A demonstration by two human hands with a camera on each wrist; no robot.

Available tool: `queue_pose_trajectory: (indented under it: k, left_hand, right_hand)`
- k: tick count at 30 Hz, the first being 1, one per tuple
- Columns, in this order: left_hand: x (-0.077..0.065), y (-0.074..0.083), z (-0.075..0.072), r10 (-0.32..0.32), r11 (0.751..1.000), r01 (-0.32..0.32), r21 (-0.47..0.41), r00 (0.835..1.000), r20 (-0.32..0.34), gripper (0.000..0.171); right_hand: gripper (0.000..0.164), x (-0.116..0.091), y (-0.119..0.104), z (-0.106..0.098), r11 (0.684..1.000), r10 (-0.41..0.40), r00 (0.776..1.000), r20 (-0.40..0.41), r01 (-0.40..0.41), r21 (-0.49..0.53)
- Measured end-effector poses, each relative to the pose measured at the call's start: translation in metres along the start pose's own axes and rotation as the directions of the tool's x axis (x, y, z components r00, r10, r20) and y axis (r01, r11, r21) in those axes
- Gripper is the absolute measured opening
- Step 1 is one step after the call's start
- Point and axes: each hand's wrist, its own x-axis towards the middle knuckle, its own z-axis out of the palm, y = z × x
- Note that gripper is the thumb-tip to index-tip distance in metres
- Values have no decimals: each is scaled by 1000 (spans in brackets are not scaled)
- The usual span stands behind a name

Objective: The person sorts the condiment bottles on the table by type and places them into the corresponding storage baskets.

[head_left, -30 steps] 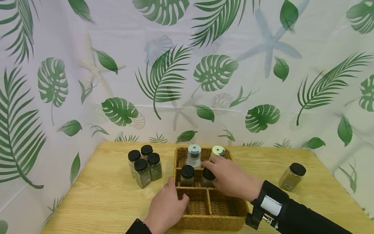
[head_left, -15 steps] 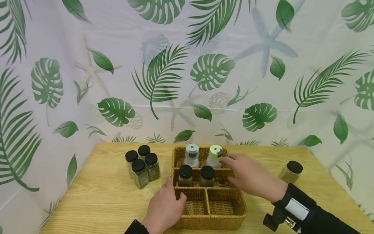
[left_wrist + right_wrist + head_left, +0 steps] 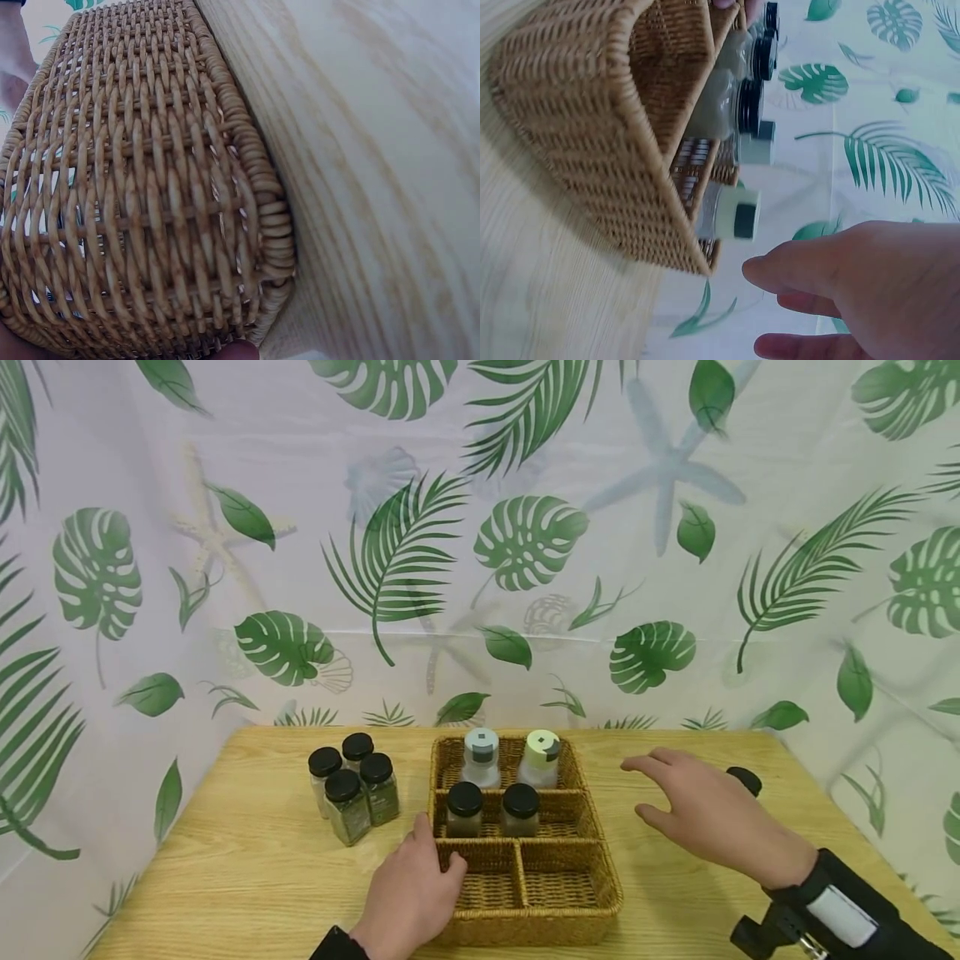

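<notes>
A wicker basket (image 3: 525, 927) with compartments stands on the table. My left hand (image 3: 408, 893) holds its left side, thumb over the rim. Two black-capped jars, a left one (image 3: 464, 810) and a right one (image 3: 520, 811), stand in the middle row. Behind them are a bottle with a pale blue cap (image 3: 481, 760) and a bottle with a pale yellow-green cap (image 3: 539, 760). My right hand (image 3: 720, 818) hovers right of the basket, fingers apart and holding nothing. Behind it, only the black cap of another jar (image 3: 746, 779) shows.
Several black-capped spice jars (image 3: 347, 810) are grouped on the table (image 3: 247, 860) left of the basket. A leaf-patterned cloth (image 3: 555, 685) hangs behind the table. The front two compartments of the basket show bare woven bottoms.
My right hand has let go of the right black-capped jar in the middle row and moved right, out of the basket. My left hand stays on the basket. The head view has shifted slightly.
</notes>
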Motion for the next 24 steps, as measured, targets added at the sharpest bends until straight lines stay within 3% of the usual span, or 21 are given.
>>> queue_pose_trajectory:
  k: [8,17,24]
  left_hand:
    - [-1,1,0,-15,1000,15,-3,1000,8,80]
    - [-1,1,0,-7,1000,6,19,1000,11,79]
    - [1,1,2,7,999,-7,33,1000,-4,79]
  right_hand:
    - [49,-13,23,2,1000,26,999,-25,-26,-10]
    - [50,-18,48,6,997,77,997,26,-77,1]
    - [50,-21,65,2,997,81,997,0,-81,-15]
